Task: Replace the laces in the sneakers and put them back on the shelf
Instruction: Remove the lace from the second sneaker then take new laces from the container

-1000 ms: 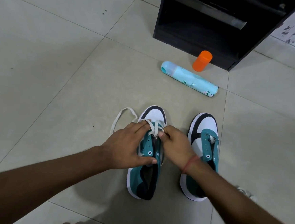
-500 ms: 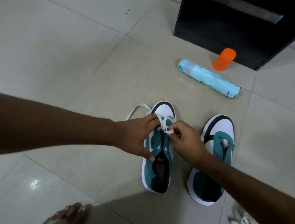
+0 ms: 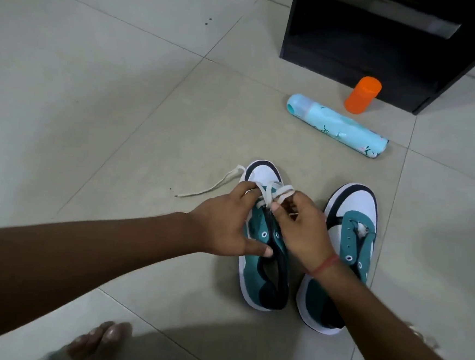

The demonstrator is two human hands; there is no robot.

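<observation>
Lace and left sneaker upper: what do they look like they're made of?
Lace: flat woven fabric, likely cotton, matte off-white; it folds limply. Left sneaker: teal upper looks like matte suede or canvas, hard to tell which; white toe panel is smoother, maybe synthetic leather.

Dim, even indoor light; soft shadows under arms (no glare); slight blur, wide-angle bending at edges.

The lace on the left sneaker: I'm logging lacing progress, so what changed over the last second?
The white lace trailing left went from a loop to a straighter tail on the floor. The right hand turned, fingers now pinching the lace; the left hand still holds the left sneaker. The right sneaker, bottle and orange cap stayed put.
</observation>
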